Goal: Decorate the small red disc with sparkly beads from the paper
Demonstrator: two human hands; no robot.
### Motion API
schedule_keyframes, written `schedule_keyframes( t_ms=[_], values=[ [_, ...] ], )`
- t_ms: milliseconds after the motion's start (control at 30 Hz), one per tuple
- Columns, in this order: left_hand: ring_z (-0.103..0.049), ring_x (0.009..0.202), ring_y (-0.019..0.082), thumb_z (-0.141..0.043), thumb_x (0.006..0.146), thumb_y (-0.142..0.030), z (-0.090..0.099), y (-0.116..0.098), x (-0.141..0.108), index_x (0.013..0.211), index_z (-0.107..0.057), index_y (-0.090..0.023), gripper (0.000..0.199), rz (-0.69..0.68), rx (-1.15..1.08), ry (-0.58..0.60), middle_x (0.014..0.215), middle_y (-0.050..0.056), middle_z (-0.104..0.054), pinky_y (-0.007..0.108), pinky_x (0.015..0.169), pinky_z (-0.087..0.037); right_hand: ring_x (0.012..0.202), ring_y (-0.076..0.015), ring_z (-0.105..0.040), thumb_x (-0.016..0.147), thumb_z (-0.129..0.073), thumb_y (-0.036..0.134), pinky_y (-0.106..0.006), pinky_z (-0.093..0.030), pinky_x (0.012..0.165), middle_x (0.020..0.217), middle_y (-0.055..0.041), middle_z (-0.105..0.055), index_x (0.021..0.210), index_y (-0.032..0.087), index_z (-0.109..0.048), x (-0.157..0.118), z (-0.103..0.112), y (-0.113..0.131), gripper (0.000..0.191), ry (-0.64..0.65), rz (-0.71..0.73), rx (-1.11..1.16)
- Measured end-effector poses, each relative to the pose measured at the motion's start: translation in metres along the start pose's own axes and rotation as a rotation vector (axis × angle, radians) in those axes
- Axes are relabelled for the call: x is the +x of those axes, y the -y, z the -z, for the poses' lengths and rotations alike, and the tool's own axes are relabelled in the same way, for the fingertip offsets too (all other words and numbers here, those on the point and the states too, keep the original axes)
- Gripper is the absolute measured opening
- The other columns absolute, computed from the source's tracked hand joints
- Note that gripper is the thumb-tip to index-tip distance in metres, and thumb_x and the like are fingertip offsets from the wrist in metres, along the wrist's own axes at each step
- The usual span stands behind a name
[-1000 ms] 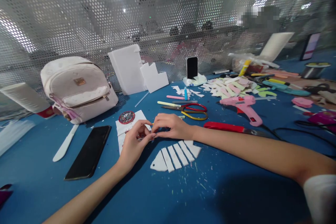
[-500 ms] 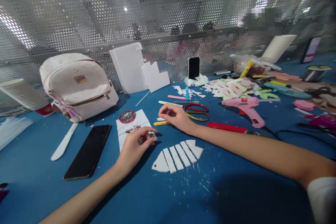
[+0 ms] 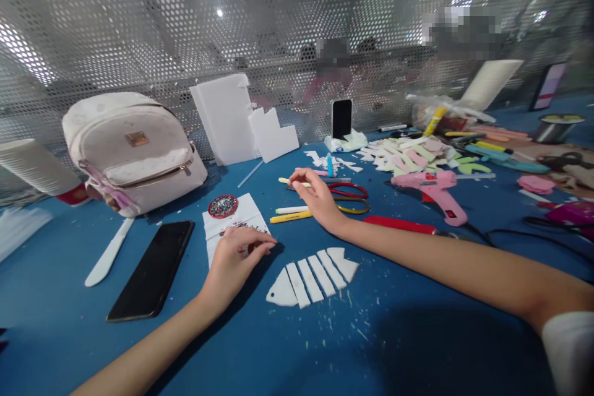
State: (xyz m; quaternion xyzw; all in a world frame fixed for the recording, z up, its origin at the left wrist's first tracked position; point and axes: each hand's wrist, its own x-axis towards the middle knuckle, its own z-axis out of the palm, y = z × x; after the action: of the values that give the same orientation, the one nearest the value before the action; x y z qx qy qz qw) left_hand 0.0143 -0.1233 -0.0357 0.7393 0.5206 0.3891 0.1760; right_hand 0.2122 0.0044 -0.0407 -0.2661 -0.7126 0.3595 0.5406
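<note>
My left hand (image 3: 236,257) hovers by the lower right corner of a white paper sheet (image 3: 216,226), loosely curved, thumb and index tips slightly apart, nothing visible between them. My right hand (image 3: 320,198) reaches over several markers, fingers curled but parted, its tips over a pale yellow marker (image 3: 284,180); whether they touch it is hidden. Below lie a yellow marker (image 3: 290,218) and a white marker (image 3: 290,210). Scissors (image 3: 355,190) with red and yellow handles sit just right of that hand. Between my forearms, white foam pieces (image 3: 310,278) form a striped fish shape.
A black phone (image 3: 151,272), a white plastic knife (image 3: 109,253) and a pale backpack (image 3: 134,148) are on the left. A round glittery red-rimmed piece (image 3: 223,205) lies on the paper. Rightward are a pink glue gun (image 3: 431,189), a red cutter (image 3: 399,223) and foam scraps (image 3: 408,154).
My right hand has moved up and slightly right, from above the yellow and white markers to the pale yellow one. My left hand has barely moved; its fingertips are closer together.
</note>
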Motion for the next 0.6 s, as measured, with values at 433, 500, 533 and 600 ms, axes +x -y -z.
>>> schedule_keyframes(
  t_ms=[433, 500, 533, 600],
  values=[
    [-0.056, 0.056, 0.011, -0.07, 0.084, -0.034, -0.001, -0.003, 0.003, 0.081, -0.061, -0.02, 0.017, 0.207, -0.264, -0.053, 0.063, -0.003, -0.066, 0.022, 0.057, -0.04, 0.088, -0.0165, -0.06, 0.096, -0.062, 0.029, -0.03, -0.047, 0.081, 0.095, -0.0048, -0.07, 0.104, 0.019, -0.067, -0.013, -0.001, 0.017, 0.014, 0.609, 0.385, -0.171],
    [-0.057, 0.058, 0.011, -0.07, 0.084, -0.032, -0.002, -0.002, 0.003, 0.081, -0.059, -0.02, 0.016, 0.206, -0.275, -0.043, 0.063, -0.004, -0.065, 0.022, 0.059, -0.041, 0.084, -0.0151, -0.06, 0.096, -0.063, 0.028, -0.028, -0.047, 0.077, 0.09, -0.0041, -0.069, 0.095, 0.018, -0.068, -0.011, 0.0, 0.016, 0.011, 0.572, 0.357, -0.117],
    [-0.058, 0.059, 0.012, -0.069, 0.085, -0.031, -0.002, -0.001, 0.003, 0.082, -0.06, -0.02, 0.015, 0.201, -0.278, -0.024, 0.064, -0.003, -0.065, 0.022, 0.06, -0.041, 0.082, -0.0145, -0.06, 0.096, -0.063, 0.027, -0.027, -0.046, 0.074, 0.089, -0.0038, -0.069, 0.093, 0.017, -0.068, -0.011, 0.0, 0.016, 0.012, 0.563, 0.333, -0.099],
    [-0.06, 0.063, 0.013, -0.068, 0.086, -0.032, -0.001, 0.001, 0.003, 0.085, -0.063, -0.02, 0.013, 0.175, -0.26, 0.032, 0.068, -0.002, -0.068, 0.023, 0.062, -0.042, 0.08, -0.014, -0.06, 0.095, -0.063, 0.028, -0.025, -0.045, 0.068, 0.088, -0.0035, -0.068, 0.09, 0.017, -0.068, -0.01, 0.0, 0.017, 0.013, 0.546, 0.27, -0.087]
  ],
)
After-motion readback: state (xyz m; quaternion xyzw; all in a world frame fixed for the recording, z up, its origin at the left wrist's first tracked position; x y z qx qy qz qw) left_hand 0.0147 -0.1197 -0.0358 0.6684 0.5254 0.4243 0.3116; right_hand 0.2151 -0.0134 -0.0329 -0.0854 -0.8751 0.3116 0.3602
